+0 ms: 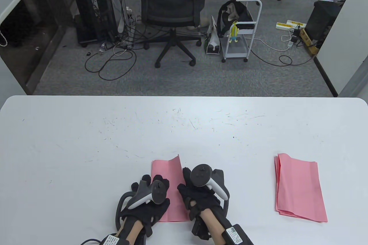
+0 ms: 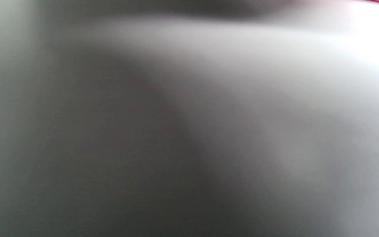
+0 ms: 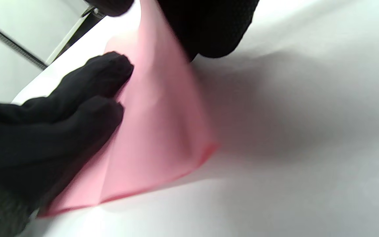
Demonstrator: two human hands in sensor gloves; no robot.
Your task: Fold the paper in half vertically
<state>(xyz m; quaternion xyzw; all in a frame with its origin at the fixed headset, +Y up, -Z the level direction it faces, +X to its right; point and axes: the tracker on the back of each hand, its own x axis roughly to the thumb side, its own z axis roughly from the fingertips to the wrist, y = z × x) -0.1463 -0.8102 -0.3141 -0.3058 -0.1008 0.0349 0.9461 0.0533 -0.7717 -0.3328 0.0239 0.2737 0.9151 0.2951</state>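
A pink paper sheet [image 1: 169, 176] lies on the white table [image 1: 86, 147] near the front edge, partly folded over. My left hand [image 1: 151, 183] rests flat on its left part; in the right wrist view its fingers [image 3: 87, 92] press on the paper [image 3: 156, 131]. My right hand [image 1: 188, 177] is at the sheet's right edge. Its fingers [image 3: 209, 29] pinch that edge and hold it raised off the table, so the sheet slopes up toward them. The left wrist view is a grey blur with a red sliver in the top right corner.
A stack of pink sheets [image 1: 299, 187] lies on the table to the right of my hands. Beyond the table's far edge stand an office chair [image 1: 172, 6] and a white cart [image 1: 241, 32].
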